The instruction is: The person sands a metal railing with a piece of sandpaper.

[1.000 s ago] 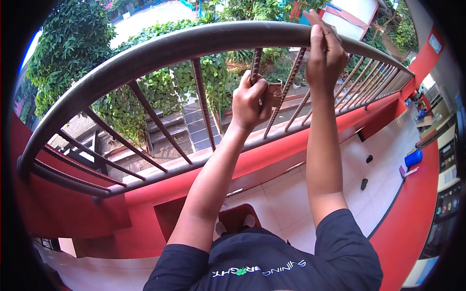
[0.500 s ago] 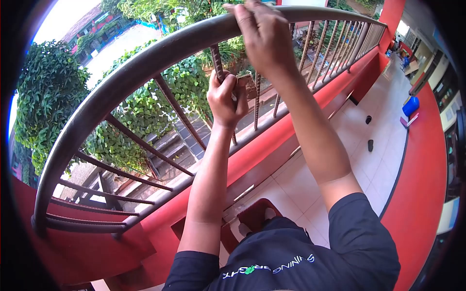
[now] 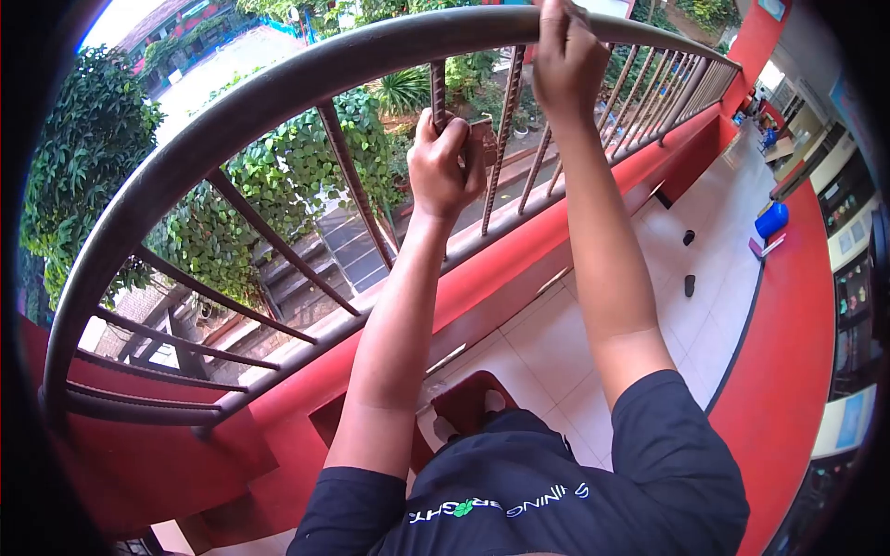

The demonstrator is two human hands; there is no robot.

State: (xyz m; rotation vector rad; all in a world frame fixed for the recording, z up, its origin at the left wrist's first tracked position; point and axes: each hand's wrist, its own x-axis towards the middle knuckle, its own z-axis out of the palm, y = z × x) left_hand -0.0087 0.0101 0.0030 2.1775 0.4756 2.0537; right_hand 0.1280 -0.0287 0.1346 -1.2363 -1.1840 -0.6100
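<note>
My left hand (image 3: 445, 171) is closed round an upright ribbed bar (image 3: 438, 88) of the railing, just below the top rail. A flat brown piece (image 3: 484, 144) shows beside its fingers; whether the hand holds it is unclear. Further right, my right hand (image 3: 567, 74) is at the thick dark handrail (image 3: 362, 44), its fingers bent together over the top. Their tips lie at the upper edge of the view, and anything between them and the rail is hidden.
Below the bars runs a red ledge (image 3: 482, 264). A red stool (image 3: 468, 394) stands below me, by my feet. Two dark shoes (image 3: 689, 284) lie on the tiled floor, with a blue bucket (image 3: 771, 220) beyond. Plants (image 3: 306, 157) and steps lie outside.
The view has shifted a little. My right hand has moved right along the handrail, past another bar. My left hand stays on the same bar.
</note>
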